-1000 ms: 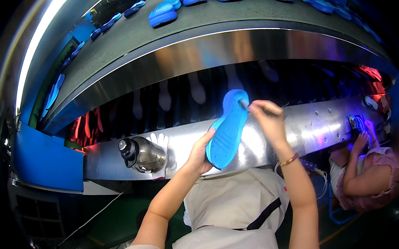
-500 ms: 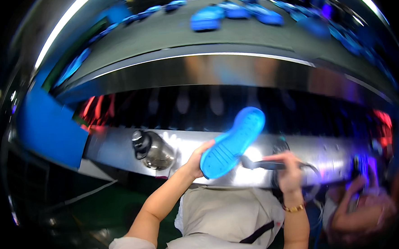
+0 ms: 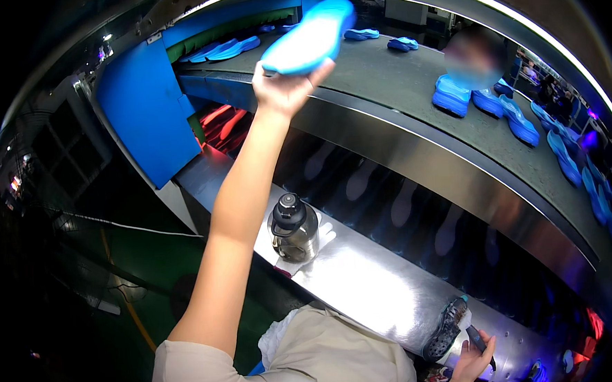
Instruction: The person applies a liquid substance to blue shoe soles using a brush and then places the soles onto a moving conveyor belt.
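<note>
My left hand (image 3: 283, 92) is raised at full reach, closed on the heel end of a bright blue shoe sole (image 3: 312, 37). The sole is over the near edge of the upper belt, tilted, its surface washed out by glare. Low on the right, my right hand (image 3: 473, 362) grips a dark-handled brush (image 3: 475, 337) with a pale head. That head lies against or just over a dark clog-like shoe (image 3: 443, 330) full of holes, on the metal ledge (image 3: 367, 291). Whether the two touch I cannot tell.
A dark bottle (image 3: 294, 232) stands on the ledge. Blue soles (image 3: 451, 95) line the upper belt (image 3: 383, 76); pale sole-shaped pieces (image 3: 362, 181) lie in the dark level beneath. A blue panel (image 3: 142, 109) borders the left. Another person (image 3: 475, 57) is beyond the belt.
My left hand has carried the blue sole up and away from the ledge to the upper belt. My right hand has dropped lower right with the brush. The view has turned left.
</note>
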A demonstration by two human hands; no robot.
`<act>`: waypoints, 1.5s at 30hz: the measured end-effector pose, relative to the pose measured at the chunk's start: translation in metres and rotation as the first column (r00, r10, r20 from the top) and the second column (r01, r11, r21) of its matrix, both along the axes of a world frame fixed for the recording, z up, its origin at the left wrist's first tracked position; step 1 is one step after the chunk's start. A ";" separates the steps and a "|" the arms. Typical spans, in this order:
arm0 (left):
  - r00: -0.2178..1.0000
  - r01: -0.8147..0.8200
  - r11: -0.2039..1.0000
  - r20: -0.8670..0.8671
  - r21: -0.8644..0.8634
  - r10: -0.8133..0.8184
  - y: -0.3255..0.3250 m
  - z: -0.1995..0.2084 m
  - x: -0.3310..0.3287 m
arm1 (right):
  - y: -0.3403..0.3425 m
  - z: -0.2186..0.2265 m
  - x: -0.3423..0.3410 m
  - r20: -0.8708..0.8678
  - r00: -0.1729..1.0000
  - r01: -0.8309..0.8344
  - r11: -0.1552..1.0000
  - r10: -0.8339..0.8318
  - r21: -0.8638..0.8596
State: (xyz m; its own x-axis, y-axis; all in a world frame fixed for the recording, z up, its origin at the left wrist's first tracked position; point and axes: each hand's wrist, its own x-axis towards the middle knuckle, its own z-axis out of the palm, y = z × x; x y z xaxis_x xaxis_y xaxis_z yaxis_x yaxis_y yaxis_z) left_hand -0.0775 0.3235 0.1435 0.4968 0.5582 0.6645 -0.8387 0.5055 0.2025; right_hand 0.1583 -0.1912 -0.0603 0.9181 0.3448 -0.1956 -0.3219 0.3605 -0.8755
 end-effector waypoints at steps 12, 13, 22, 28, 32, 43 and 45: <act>0.280 -0.245 0.371 -0.301 0.896 0.912 -0.076 0.025 0.177 | 0.019 0.006 -0.020 -0.058 0.998 -0.036 0.999 0.036 0.005; 0.145 -0.196 0.150 -0.123 0.969 0.982 -0.083 0.024 0.189 | 0.020 0.011 -0.021 0.069 0.996 -0.051 0.999 0.052 -0.017; -0.026 0.118 -0.333 0.338 0.936 0.941 -0.065 -0.004 0.217 | 0.061 0.070 0.024 0.829 0.377 0.263 0.811 0.412 -0.523; -0.129 0.380 -0.443 0.521 0.812 0.844 -0.067 0.002 0.221 | 0.126 0.094 0.076 0.855 -0.087 0.631 0.693 0.511 -0.349; -0.052 0.477 -0.379 0.456 0.793 0.888 -0.066 0.015 0.264 | 0.144 0.070 0.108 0.856 -0.150 0.759 0.613 0.494 -0.220; -0.143 0.584 -0.104 0.228 0.805 0.963 -0.070 0.040 0.329 | 0.151 0.061 0.119 0.873 -0.213 0.716 0.678 0.439 -0.166; -0.084 0.551 -0.162 0.247 0.819 0.965 -0.067 0.039 0.331 | 0.152 0.058 0.119 0.873 -0.234 0.716 0.683 0.429 -0.144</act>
State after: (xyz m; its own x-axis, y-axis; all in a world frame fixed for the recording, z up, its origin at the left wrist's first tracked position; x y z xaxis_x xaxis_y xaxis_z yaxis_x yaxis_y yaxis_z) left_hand 0.2535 0.2561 0.1824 0.8174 0.5257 0.2357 0.5172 -0.8498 0.1018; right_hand 0.2772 -0.0390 -0.0021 0.1609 0.5137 0.8427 0.9093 -0.4091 0.0758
